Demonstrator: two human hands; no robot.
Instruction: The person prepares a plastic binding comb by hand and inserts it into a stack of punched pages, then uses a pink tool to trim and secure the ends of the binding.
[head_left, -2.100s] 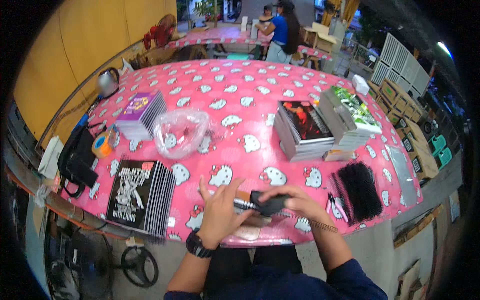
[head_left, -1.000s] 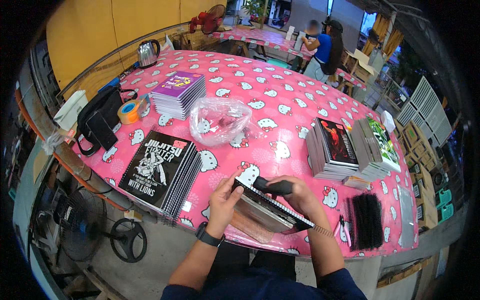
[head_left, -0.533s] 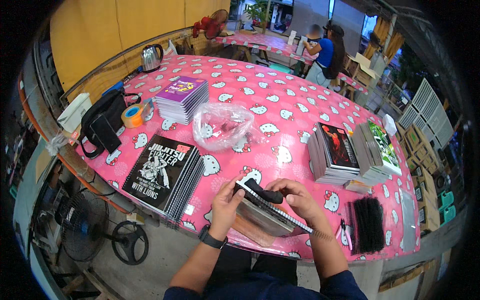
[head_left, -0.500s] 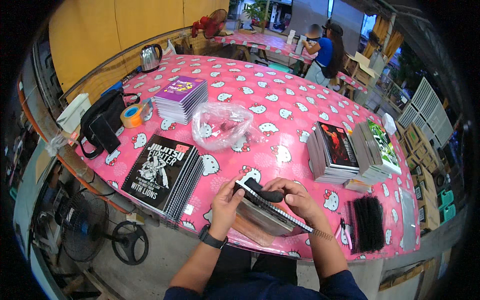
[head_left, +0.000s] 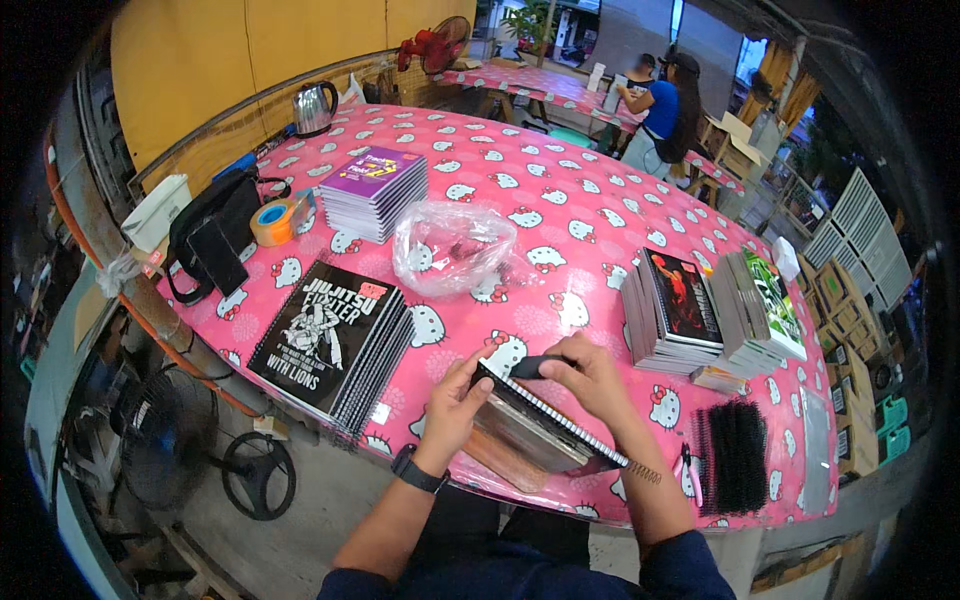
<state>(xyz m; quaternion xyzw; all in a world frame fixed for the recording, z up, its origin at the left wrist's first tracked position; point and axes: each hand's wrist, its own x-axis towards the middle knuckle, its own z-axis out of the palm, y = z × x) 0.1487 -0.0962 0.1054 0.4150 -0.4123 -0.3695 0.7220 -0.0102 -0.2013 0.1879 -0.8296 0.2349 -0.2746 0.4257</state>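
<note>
My left hand (head_left: 452,410) grips the upper left end of a notebook (head_left: 530,430), thumb across its face. The notebook stands tilted on its edge at the table's front, its bound side up. A black spiral coil (head_left: 643,472) runs along the punched holes, and its loose end sticks out past the lower right corner, by my right forearm. Between the thumb and fingers of my right hand (head_left: 585,375) is a dark, rounded piece (head_left: 537,367), its material unclear, held against the spine near the left end. Beneath the notebook lies a brown board (head_left: 500,462).
Finished spiral notebooks (head_left: 325,345) are stacked at left, purple-covered books (head_left: 370,195) behind them. Right of me are more book stacks (head_left: 670,310), pink-handled pliers (head_left: 690,470) and a pile of black coils (head_left: 735,455). A clear plastic bag (head_left: 452,248) lies mid-table. Two people sit at a far table.
My right hand has shifted a little left and up along the spine, and the dark piece now lies straighter in its fingers. The left hand keeps its hold; the whole view has shifted slightly.
</note>
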